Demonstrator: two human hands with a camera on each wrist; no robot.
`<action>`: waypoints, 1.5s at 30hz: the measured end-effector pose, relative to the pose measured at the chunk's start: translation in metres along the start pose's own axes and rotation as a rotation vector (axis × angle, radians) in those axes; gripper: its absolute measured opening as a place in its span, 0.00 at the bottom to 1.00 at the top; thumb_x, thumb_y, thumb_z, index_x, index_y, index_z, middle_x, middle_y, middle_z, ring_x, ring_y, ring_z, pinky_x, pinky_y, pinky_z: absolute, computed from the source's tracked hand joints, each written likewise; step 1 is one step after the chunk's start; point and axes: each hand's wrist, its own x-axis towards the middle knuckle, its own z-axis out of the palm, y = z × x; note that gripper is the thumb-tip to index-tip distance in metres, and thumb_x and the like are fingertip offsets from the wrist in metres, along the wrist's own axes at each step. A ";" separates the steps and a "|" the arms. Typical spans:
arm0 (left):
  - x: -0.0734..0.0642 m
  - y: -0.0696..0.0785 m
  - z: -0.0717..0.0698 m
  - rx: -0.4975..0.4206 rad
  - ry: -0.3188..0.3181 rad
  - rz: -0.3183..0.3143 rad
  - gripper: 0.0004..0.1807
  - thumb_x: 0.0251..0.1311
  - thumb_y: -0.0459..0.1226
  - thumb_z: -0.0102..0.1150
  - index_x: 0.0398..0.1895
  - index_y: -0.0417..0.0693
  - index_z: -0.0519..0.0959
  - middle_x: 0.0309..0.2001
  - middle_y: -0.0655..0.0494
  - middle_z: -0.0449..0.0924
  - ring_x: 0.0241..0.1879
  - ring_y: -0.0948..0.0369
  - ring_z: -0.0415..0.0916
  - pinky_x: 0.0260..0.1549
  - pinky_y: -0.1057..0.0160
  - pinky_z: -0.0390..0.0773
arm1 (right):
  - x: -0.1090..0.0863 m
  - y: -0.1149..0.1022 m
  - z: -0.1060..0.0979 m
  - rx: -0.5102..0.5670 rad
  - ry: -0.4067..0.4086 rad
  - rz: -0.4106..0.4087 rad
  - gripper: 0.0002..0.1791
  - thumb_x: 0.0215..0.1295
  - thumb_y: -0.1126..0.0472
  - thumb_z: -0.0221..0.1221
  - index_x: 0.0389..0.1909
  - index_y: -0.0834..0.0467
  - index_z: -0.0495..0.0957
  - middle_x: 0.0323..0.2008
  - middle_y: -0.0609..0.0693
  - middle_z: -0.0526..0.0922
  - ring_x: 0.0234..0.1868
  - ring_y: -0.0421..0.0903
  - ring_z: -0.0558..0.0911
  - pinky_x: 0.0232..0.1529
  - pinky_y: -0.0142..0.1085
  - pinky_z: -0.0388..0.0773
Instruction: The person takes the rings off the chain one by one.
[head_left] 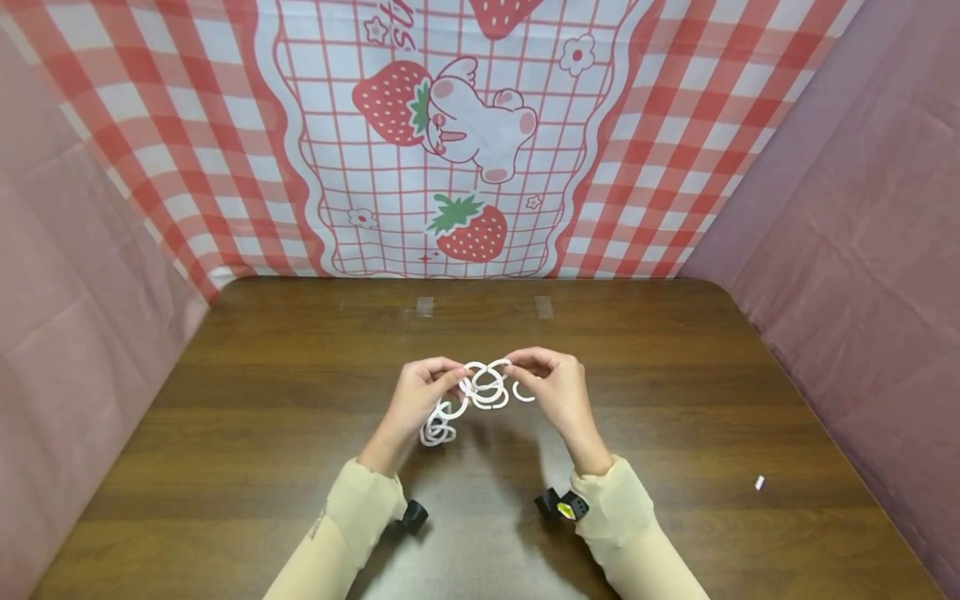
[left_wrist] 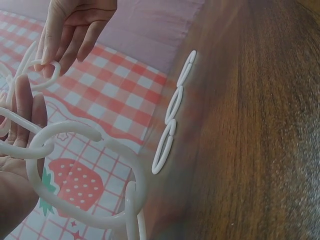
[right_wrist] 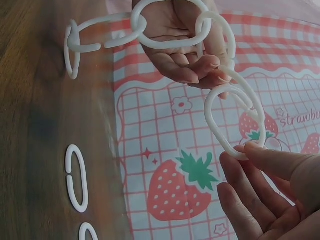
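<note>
White oval plastic chain links are in both hands. My left hand pinches a link near the end of a linked chain; the rest of that chain hangs below the fingers toward the tabletop. Between thumb and fingertips, my right hand pinches one link by its lower end. Its upper part overlaps the link at my left fingertips in the right wrist view. Each link has a narrow gap in its side. Several loose links lie in a row on the table beneath the hands.
The brown wooden table carries a small white piece at the right. Two strips of clear tape are near its back edge. A strawberry-print checked cloth hangs behind, with pink cloth at the sides.
</note>
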 end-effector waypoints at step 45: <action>0.000 -0.002 0.003 0.032 -0.046 0.006 0.13 0.63 0.25 0.54 0.41 0.15 0.75 0.19 0.69 0.80 0.19 0.69 0.76 0.24 0.70 0.81 | -0.001 0.003 0.001 -0.179 0.050 -0.171 0.05 0.52 0.67 0.70 0.31 0.60 0.87 0.30 0.54 0.89 0.33 0.48 0.88 0.33 0.27 0.83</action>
